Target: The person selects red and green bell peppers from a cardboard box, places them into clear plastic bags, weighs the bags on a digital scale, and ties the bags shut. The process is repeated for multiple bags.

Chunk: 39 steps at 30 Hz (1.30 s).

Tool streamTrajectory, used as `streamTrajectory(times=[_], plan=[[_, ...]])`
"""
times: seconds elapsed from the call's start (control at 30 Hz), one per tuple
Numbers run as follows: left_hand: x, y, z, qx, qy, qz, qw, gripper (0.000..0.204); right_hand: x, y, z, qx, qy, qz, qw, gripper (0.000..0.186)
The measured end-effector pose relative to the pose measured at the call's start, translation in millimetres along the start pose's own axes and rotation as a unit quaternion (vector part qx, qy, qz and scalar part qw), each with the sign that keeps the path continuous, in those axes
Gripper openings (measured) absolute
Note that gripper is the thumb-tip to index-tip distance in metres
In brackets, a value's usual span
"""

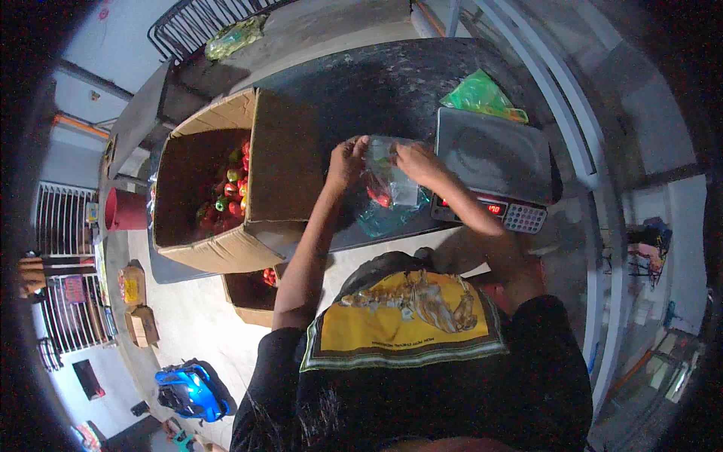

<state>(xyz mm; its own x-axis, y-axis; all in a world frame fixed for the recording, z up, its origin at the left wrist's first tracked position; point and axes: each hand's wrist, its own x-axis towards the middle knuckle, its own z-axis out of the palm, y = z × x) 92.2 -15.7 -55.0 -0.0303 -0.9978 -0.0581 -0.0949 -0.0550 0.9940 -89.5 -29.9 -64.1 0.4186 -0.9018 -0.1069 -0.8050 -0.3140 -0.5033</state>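
A clear plastic bag [407, 194] with something red inside its lower part is between my hands, over the dark tabletop. My left hand [346, 163] is closed, its fingertips pinching the bag's upper left edge. On the other side, my right hand [422, 165] grips the upper right of the bag with bent fingers. To the left stands an open cardboard box [282, 166] holding many small round red and green pieces [235, 185]; their kind I cannot make out. A digital scale [493, 154] with a lit red display sits just right of my right hand.
A green plastic bag [477, 96] lies behind the scale. Below the table's front edge is a second cardboard box [248, 297] with red pieces. A pink-red bucket [126, 209] stands at the left, and a blue and black object [192, 392] rests on the floor.
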Motion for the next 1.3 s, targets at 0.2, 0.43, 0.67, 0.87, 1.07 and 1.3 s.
streamTrajectory(times=[0.2, 0.43, 0.67, 0.87, 1.07, 1.3], plan=[[-3.2, 55.6, -29.2, 0.021, 0.003, 0.079, 0.997, 0.035, -31.1, -44.1, -105.8, -0.067, 0.157, -0.275, 0.946, 0.013], [-2.8, 92.9, -34.5, 0.084, 0.070, 0.126, 0.986, 0.032, -20.8, -98.0, -135.8, -0.053, 0.212, -0.315, 0.924, 0.011], [-10.7, 115.4, -18.1, -0.088, 0.031, 0.179, 0.979, 0.024, -8.1, -128.7, -163.1, 0.019, 0.265, -0.355, 0.896, 0.016], [-10.8, 100.3, -20.9, -0.211, -0.059, 0.121, 0.968, 0.036, -1.3, -147.3, -176.8, -0.002, 0.302, -0.406, 0.863, 0.021], [-40.3, 138.3, 6.5, -0.186, 0.005, 0.180, 0.966, 0.032, 18.4, -166.0, -169.4, 0.024, 0.347, -0.426, 0.836, 0.024], [-35.2, 191.8, 14.4, -0.345, -0.020, 0.189, 0.919, 0.019, 15.7, 12.3, -29.6, 0.664, 0.060, 0.018, 0.745, 0.066]])
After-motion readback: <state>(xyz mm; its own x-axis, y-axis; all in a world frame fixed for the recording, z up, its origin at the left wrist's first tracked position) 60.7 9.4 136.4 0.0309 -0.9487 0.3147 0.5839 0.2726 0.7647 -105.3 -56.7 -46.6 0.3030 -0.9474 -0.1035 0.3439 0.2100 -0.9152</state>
